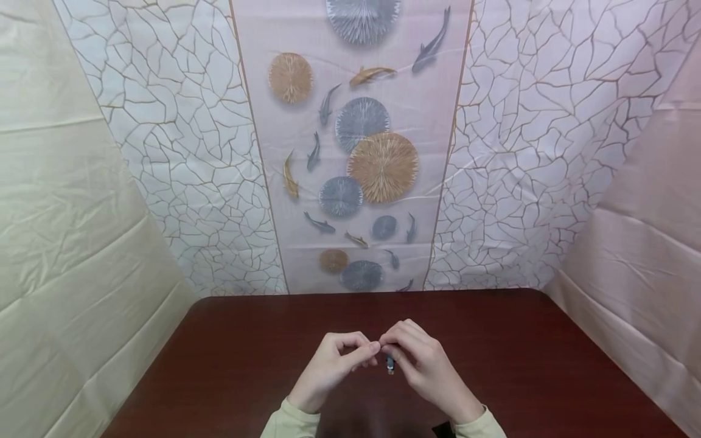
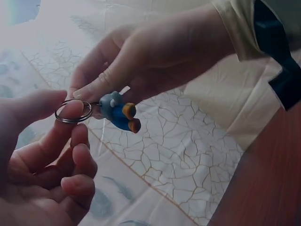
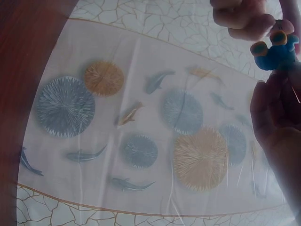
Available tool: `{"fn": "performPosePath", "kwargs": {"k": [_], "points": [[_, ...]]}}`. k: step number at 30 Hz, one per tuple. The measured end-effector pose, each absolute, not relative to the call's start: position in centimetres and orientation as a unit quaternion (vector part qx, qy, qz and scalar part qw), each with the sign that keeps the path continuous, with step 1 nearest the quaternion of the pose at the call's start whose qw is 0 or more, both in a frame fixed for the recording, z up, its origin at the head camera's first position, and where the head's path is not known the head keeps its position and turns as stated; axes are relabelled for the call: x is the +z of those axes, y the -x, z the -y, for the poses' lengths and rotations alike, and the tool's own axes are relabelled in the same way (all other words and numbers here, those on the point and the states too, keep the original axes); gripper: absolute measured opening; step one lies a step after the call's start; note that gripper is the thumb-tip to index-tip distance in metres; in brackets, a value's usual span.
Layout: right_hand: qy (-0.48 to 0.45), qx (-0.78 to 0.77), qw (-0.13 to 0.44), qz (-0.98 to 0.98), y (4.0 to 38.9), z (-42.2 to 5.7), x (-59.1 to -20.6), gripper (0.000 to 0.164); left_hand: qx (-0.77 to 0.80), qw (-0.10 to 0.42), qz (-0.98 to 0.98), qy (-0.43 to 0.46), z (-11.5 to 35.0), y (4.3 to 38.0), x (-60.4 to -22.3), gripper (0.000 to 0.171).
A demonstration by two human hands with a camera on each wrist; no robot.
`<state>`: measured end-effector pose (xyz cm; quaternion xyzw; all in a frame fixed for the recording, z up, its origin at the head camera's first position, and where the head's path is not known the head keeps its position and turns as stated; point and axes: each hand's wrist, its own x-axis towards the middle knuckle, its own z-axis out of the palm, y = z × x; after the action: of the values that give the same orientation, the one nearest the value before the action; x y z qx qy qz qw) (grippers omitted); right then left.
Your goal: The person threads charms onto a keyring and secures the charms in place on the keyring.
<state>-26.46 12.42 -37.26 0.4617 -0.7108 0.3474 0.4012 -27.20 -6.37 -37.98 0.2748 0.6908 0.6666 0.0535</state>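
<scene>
A small keychain figure point(image 2: 117, 110), blue with orange feet and a grey upper part, hangs from a metal split ring point(image 2: 74, 120). My left hand point(image 1: 334, 365) pinches the ring between thumb and forefinger, its other fingers loosely curled. The right hand point(image 1: 424, 362) grips at the junction of ring and figure with thumb and fingertips. Both hands meet fingertip to fingertip above the table. In the right wrist view the figure point(image 3: 277, 54) shows between the two hands, feet towards the camera. Part of the ring's far side is covered by fingers.
A dark red-brown table point(image 1: 230, 353) lies under the hands. Behind it hangs a patterned cloth point(image 1: 356, 152) with fish and round shapes. Plain beige cloths point(image 1: 71, 243) stand at both sides. A black strap point(image 2: 277, 52) circles the right wrist.
</scene>
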Motion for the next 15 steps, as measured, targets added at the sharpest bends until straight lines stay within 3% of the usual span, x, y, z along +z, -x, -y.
{"fn": "performPosePath", "kwargs": {"k": [5, 15], "points": [[-0.455, 0.341, 0.394, 0.722, 26.51, -12.41, -37.40, 0.027, 0.658, 0.077, -0.698, -0.272, 6.58, 27.21, -38.08, 0.027], [-0.462, 0.348, 0.404, 0.709, 26.65, -12.53, -37.48, 0.030, 0.667, 0.028, -0.669, -0.326, 6.87, 27.37, -38.15, 0.023]]}}
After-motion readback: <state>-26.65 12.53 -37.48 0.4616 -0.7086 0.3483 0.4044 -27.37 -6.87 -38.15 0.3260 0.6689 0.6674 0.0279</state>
